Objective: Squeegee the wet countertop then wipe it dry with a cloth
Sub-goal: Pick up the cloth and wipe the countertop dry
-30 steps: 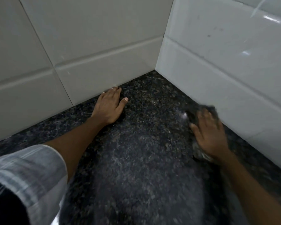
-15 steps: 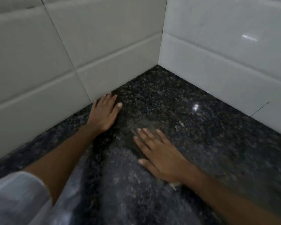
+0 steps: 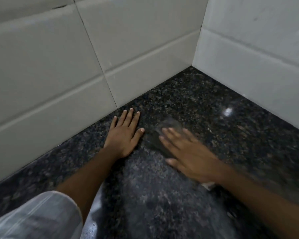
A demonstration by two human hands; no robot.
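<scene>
The dark speckled granite countertop runs into a tiled corner. My left hand lies flat on it with fingers spread, close to the back wall, and holds nothing. My right hand is blurred with motion just right of the left one. It presses flat on a dark grey cloth, which shows beyond the fingertips and mostly hides under the palm. A pale bit of the cloth sticks out by the wrist. No squeegee is in view.
A white tiled wall borders the counter at the back left. Another tiled wall stands on the right, and the two meet at the far corner. A light glints on the counter. My striped sleeve fills the bottom left.
My right hand has slid the cloth from beside the right wall leftward to the middle, next to my left hand. The left hand has stayed planted.
</scene>
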